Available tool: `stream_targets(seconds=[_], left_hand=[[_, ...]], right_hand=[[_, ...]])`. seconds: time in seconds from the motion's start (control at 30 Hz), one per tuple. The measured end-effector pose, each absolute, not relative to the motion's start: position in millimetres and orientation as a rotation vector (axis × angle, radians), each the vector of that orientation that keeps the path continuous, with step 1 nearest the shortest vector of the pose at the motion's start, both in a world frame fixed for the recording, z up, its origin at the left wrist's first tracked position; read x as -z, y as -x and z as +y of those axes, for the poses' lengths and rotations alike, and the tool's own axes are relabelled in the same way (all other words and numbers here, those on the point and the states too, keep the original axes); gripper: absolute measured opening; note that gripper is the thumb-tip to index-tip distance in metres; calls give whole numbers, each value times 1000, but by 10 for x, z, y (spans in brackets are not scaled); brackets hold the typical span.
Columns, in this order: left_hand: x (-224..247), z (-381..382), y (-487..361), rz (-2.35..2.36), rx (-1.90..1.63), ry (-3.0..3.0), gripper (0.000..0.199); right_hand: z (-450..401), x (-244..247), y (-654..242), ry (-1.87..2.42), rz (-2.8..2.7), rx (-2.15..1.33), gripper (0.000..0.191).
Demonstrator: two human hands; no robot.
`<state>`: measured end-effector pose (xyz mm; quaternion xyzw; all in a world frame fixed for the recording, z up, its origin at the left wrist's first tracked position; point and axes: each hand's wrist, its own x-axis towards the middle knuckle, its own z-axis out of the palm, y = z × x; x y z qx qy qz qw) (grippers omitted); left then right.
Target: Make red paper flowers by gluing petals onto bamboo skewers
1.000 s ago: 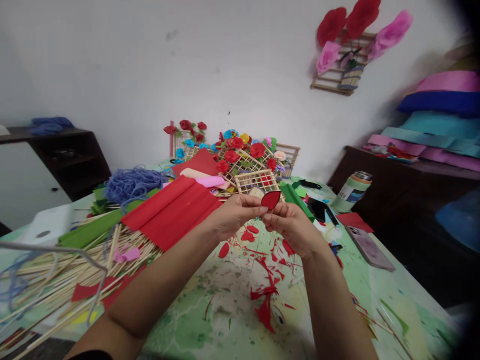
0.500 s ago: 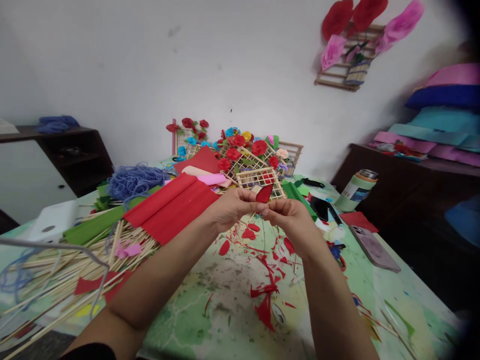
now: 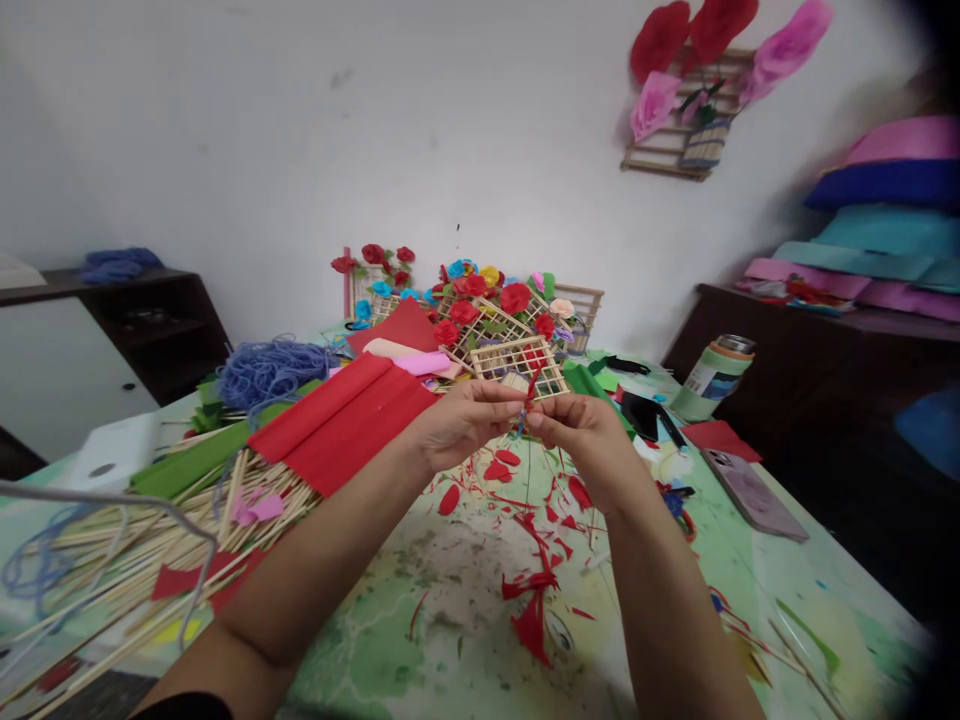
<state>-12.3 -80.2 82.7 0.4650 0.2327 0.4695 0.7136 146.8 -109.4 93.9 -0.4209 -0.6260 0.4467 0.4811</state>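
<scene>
A small red paper piece (image 3: pixel 535 380) stands up between my two hands, narrow and seen nearly edge-on. My left hand (image 3: pixel 472 418) pinches its lower end from the left with thumb and index finger. From the right, my right hand (image 3: pixel 574 425) pinches at the same spot, its fingertips almost touching the left ones. A bit of blue shows just under the fingertips, too small to make out. Below the hands, red paper scraps (image 3: pixel 499 470) and cut ovals (image 3: pixel 449 499) lie on the green patterned table (image 3: pixel 367 620).
Red crepe paper (image 3: pixel 345 415) lies over thin wooden sticks (image 3: pixel 187 540) at the left, near blue yarn (image 3: pixel 274 372). Behind the hands stand stick lattices (image 3: pixel 517 365) with paper flowers (image 3: pixel 514 298). A bottle (image 3: pixel 712 380) and a phone (image 3: pixel 754 495) are at the right.
The red piece between my fingers has turned from a broad face to a narrow edge. My fingertips have shifted slightly, and blue now shows beneath them. The view has moved a little.
</scene>
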Motion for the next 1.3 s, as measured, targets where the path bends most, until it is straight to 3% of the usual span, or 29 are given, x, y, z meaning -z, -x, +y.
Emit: stream_targets(seconds=[0.4, 0.77, 1.3], left_hand=[[-797, -759, 147, 512, -1018, -1112, 15], [-855, -756, 143, 637, -1084, -1174, 12], [-828, -827, -12, 720, -1316, -1089, 21]], right_hand=[[-1061, -884, -1461, 1077, -1574, -992, 18], [-1183, -926, -1391, 1328, -1785, -198, 16], [-1313, -898, -1230, 1359, -1891, 505, 20]])
